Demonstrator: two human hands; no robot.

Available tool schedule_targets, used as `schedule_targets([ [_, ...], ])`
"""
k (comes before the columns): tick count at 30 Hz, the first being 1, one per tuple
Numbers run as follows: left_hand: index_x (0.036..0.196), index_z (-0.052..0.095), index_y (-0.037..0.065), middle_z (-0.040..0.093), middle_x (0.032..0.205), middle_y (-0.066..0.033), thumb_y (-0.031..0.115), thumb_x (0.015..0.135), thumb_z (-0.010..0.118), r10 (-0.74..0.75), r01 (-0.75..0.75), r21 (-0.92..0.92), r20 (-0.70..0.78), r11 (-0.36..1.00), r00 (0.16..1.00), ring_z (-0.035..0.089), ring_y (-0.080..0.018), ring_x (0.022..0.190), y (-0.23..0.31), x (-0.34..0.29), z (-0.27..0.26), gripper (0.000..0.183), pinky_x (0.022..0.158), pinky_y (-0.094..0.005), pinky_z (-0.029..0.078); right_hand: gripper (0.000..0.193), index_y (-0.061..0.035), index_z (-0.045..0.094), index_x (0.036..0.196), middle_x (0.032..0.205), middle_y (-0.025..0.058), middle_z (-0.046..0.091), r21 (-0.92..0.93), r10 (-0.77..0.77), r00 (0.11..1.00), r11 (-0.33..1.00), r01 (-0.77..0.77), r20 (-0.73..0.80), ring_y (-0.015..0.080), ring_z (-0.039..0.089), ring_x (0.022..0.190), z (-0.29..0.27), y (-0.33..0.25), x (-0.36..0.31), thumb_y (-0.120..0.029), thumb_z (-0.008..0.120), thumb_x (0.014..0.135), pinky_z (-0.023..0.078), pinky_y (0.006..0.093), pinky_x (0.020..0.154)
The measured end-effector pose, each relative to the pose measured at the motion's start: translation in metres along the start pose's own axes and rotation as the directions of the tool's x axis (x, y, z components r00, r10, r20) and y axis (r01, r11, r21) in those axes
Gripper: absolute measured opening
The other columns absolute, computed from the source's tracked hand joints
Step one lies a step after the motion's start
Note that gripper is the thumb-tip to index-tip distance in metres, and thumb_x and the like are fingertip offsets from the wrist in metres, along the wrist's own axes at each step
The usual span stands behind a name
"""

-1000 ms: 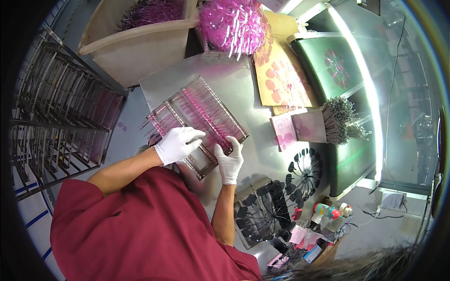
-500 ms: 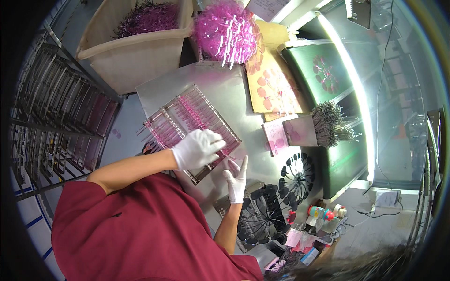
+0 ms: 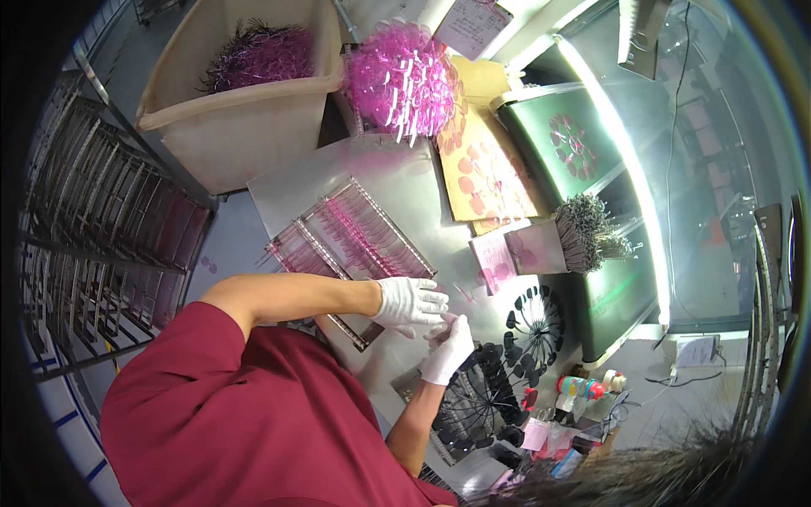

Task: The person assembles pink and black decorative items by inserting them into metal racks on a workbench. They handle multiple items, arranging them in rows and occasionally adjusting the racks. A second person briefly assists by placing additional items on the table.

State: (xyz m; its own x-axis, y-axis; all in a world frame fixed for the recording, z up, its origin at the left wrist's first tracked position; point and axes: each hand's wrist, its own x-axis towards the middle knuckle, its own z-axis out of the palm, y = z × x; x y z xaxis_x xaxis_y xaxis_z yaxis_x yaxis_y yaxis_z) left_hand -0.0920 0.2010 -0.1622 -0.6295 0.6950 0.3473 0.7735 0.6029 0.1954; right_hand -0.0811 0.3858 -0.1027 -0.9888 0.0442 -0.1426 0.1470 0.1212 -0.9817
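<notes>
A metal rack (image 3: 350,258) lies on the steel table, lined with rows of thin, clear pink pieces. My left hand (image 3: 411,306), in a white glove, is past the rack's right corner with its fingers stretched out toward my other hand. My right hand (image 3: 450,348), also gloved in white, is closed with fingertips and thumb drawn together beside the left fingertips. Whatever it pinches is too small to make out. A faint pink piece (image 3: 464,293) shows on the table just beyond the hands.
Black pieces fanned in rings (image 3: 538,321) lie at the right. A box of thin metal stems (image 3: 583,241) stands by stained cardboard (image 3: 480,182). A pink bundle (image 3: 404,80) and a big tub (image 3: 236,118) are at the back, shelving racks (image 3: 101,203) at left.
My left hand has moved right, off the rack, and its fingers have straightened. My right hand has gone from spread fingers to a pinch, coming up close to the left. The view has shifted slightly.
</notes>
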Motion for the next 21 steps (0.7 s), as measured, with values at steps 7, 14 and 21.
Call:
schedule_targets([
  [7,0.147,0.061,0.014,0.055,0.159,-0.0084,0.059,0.088,0.069,-0.03,0.039,-0.044,0.193,0.998,0.981,0.035,-0.0279,0.158,-0.018,-0.006,-0.028,0.074,0.125,-0.0614,0.029,0.037,0.0001,0.073,0.08,0.062,0.0018,0.063,-0.294,-0.05,0.998,0.954,0.057,0.03,0.0081,0.054,0.053,0.057,-0.036,-0.019,-0.024,0.067,0.108,0.042,0.0299,0.052],
  [14,0.123,0.075,0.015,0.065,0.137,-0.0101,0.042,0.086,0.073,-0.009,-0.002,0.065,0.176,0.998,0.984,0.052,-0.0319,0.14,-0.006,-0.055,-0.062,0.045,0.122,-0.0644,0.032,0.043,0.0015,0.072,0.075,0.058,0.0077,0.064,-0.495,-0.028,1.0,0.869,0.022,-0.005,0.0071,0.056,0.057,0.107,-0.038,-0.014,-0.027,0.067,0.108,0.046,0.032,0.056],
  [21,0.101,0.069,0.009,0.069,0.088,-0.0071,0.032,0.087,0.076,0.007,0.05,-0.339,0.166,0.94,0.986,0.072,-0.0267,0.086,-0.018,-0.138,-0.148,0.027,0.08,-0.0422,0.059,0.052,-0.0059,0.073,0.076,0.075,0.0248,0.071,-0.86,-0.049,0.999,0.508,0.046,0.024,0.0475,0.071,0.075,0.147,0.004,-0.027,-0.046,0.057,0.105,0.056,0.0558,0.073],
])
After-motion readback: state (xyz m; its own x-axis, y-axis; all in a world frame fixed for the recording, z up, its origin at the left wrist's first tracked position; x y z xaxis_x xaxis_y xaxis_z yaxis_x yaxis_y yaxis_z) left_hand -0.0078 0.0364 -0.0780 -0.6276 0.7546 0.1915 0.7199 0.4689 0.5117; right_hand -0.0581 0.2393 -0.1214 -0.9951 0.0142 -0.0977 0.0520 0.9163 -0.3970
